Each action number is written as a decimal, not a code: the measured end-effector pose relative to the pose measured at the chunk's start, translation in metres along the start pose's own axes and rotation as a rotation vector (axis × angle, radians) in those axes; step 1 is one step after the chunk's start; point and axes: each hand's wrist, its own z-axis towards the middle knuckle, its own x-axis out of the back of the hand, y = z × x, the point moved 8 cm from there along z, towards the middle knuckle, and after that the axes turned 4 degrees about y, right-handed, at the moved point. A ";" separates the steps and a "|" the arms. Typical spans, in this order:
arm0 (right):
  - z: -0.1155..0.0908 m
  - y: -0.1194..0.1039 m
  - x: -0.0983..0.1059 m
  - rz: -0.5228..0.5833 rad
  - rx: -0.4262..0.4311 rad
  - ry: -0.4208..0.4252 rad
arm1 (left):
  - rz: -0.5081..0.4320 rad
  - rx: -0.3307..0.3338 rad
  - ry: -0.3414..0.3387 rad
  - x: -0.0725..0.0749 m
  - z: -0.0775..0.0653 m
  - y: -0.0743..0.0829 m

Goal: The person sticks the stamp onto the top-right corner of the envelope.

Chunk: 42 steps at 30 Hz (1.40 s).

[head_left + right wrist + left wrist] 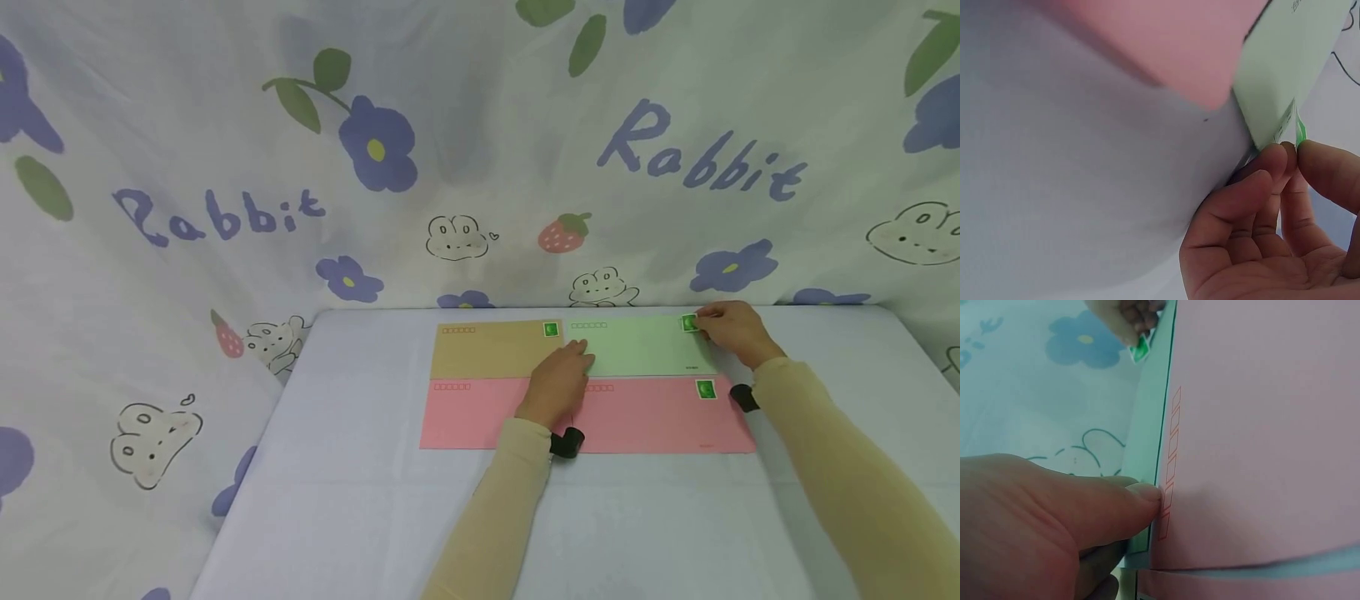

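My right hand (738,332) pinches a small green postage stamp (689,323) between thumb and finger at the upper right corner of the pale green envelope (637,348). In the right wrist view that stamp (1300,130) stands tilted up from the envelope's corner. My left hand (558,383) rests on the envelopes where they meet, its fingertips at the green envelope's left end. In the left wrist view the thumb (1129,503) lies beside the pink envelope's (1272,437) row of red postcode boxes.
A tan envelope (487,350) with a stamp (551,330) lies at back left. Two pink envelopes lie in front; the right one (652,421) bears a stamp (706,389), and my left hand and sleeve partly cover the left one (461,421). A patterned curtain (480,150) hangs behind the white table (337,500).
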 end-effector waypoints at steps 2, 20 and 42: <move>0.000 -0.002 0.000 -0.014 0.009 0.002 | 0.001 0.001 0.001 0.000 0.000 0.000; 0.006 -0.008 0.000 -0.108 0.034 -0.004 | 0.010 -0.003 0.019 0.000 0.000 -0.001; 0.015 -0.012 -0.001 -0.232 0.079 -0.006 | -0.020 0.014 0.027 0.003 0.001 -0.001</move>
